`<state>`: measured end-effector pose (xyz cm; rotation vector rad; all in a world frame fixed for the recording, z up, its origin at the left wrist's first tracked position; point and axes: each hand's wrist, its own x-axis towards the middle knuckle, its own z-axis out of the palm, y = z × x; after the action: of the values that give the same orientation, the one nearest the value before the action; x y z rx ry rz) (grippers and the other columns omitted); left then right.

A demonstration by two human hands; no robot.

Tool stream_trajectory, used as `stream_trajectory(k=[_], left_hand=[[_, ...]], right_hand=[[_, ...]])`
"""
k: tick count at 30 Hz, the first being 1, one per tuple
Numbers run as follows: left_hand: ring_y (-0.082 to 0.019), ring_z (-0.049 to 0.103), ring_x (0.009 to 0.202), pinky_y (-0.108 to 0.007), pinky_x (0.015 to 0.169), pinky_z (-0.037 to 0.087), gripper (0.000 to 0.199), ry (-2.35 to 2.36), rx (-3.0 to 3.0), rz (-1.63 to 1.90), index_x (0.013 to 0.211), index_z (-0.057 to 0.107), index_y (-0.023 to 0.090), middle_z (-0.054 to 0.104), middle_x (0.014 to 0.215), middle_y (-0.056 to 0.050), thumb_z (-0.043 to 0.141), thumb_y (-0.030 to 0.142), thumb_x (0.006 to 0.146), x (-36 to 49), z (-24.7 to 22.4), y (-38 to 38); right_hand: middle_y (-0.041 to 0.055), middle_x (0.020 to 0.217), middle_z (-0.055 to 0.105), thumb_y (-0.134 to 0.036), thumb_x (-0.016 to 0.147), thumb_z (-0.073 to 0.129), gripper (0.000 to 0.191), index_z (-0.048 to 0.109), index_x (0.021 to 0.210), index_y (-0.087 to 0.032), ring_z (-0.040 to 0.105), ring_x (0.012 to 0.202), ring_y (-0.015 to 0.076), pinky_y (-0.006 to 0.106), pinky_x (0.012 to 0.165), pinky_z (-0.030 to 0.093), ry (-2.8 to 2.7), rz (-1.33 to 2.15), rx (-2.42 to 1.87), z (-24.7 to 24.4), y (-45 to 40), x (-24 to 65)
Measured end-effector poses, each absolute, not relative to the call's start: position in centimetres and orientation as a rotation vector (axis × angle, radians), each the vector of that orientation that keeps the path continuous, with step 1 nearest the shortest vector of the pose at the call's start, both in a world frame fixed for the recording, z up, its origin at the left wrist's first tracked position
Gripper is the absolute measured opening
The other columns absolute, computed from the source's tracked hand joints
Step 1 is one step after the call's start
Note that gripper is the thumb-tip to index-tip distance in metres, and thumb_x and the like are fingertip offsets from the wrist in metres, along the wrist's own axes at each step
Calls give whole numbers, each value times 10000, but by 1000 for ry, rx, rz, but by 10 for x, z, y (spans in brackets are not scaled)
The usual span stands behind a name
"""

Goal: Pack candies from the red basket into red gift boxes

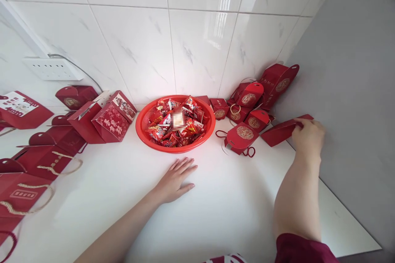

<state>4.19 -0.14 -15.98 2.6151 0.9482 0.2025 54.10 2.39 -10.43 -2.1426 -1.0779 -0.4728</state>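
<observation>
My left hand [177,180] lies flat on the white tabletop [212,218], fingers spread, just in front of a red plastic basket [142,137]. Red-wrapped snack packets [169,139] fill the basket; a blurred patch hides its middle. At the right, my right hand [308,137] grips the upper edge of a dark red gift box [280,131] beside the grey panel. The fingers partly cover that box's far end. Close to it on the left lies another red gift box [243,135] with a gold round emblem and dark red cord loops.
More red gift boxes [248,94] are stacked at the back right. Along the left side stand several red boxes [58,160] with rope handles. A white power strip [52,69] with a cable is on the tiled wall [132,49]. A grey panel [352,111] bounds the right.
</observation>
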Motion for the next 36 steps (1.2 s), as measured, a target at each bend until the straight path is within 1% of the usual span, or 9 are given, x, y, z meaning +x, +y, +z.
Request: stream_trajectory(k=[8, 15, 18, 21, 24, 28, 31, 34, 36], left_hand=[[-270, 216, 1501, -507, 1228, 177, 608, 949, 2612, 213, 1532, 293, 347, 251, 1619, -16, 462, 504, 970, 41, -160, -1], [-267, 209, 1503, -509, 1230, 175, 601, 953, 2619, 208, 1532, 290, 349, 249, 1619, -6, 448, 508, 975, 41, -161, -1], [-267, 200, 1506, -514, 1229, 173, 599, 950, 2618, 193, 1534, 287, 344, 244, 1621, -8, 436, 512, 978, 41, -160, -1], [-273, 204, 1504, -515, 1227, 175, 603, 942, 2619, 205, 1534, 288, 341, 247, 1620, -13, 442, 509, 976, 42, -160, 0], [-268, 194, 1507, -509, 1229, 168, 604, 947, 2622, 196, 1537, 277, 344, 238, 1623, -7, 435, 510, 979, 42, -160, 0], [-265, 191, 1508, -507, 1231, 163, 597, 951, 2618, 178, 1535, 284, 344, 232, 1625, -2, 430, 512, 981, 42, -161, 0], [-267, 206, 1503, -500, 1231, 163, 597, 948, 2618, 199, 1530, 302, 338, 252, 1619, -12, 452, 499, 975, 42, -161, 0], [-269, 213, 1501, -492, 1229, 165, 598, 945, 2617, 211, 1528, 313, 320, 264, 1616, -28, 455, 495, 974, 42, -160, 0], [-266, 207, 1503, -493, 1228, 163, 596, 946, 2617, 202, 1529, 312, 315, 257, 1618, -29, 448, 496, 977, 42, -159, 0]], right_hand=[[168, 1101, 671, -198, 883, 454, 349, 734, 1088, -176, 569, 1075, 305, 404, 816, 431, -947, -624, -2055, -88, 20, 528], [168, 1107, 656, -206, 854, 489, 343, 746, 1078, -170, 620, 918, 278, 384, 723, 403, -852, -685, -2032, -77, 24, 512], [197, 1160, 623, -174, 870, 410, 406, 732, 1111, -118, 598, 992, 281, 387, 784, 405, -916, -637, -2064, -76, 27, 506], [160, 1130, 654, -170, 851, 428, 383, 744, 1065, -144, 591, 1026, 258, 347, 808, 418, -1088, -546, -2070, -72, 28, 500], [120, 1156, 663, -229, 847, 486, 330, 730, 1066, -189, 582, 1056, 256, 331, 786, 429, -1179, -504, -2069, -63, 25, 490], [109, 1227, 629, -356, 903, 497, 348, 658, 1175, -211, 555, 1139, 262, 372, 897, 445, -1460, -379, -1947, -51, 25, 460], [128, 1427, 496, -466, 794, 665, 592, 557, 1333, -246, 446, 1306, 322, 467, 1020, 404, -1875, -33, -2005, -55, 29, 423], [160, 1553, 336, -386, 612, 830, 1004, 364, 1491, -253, 295, 1417, 397, 553, 1065, 352, -2056, 254, -2271, -68, 35, 384], [192, 1520, 382, -289, 687, 781, 951, 316, 1514, -219, 345, 1394, 395, 525, 1031, 383, -2074, 268, -2312, -73, 39, 366]])
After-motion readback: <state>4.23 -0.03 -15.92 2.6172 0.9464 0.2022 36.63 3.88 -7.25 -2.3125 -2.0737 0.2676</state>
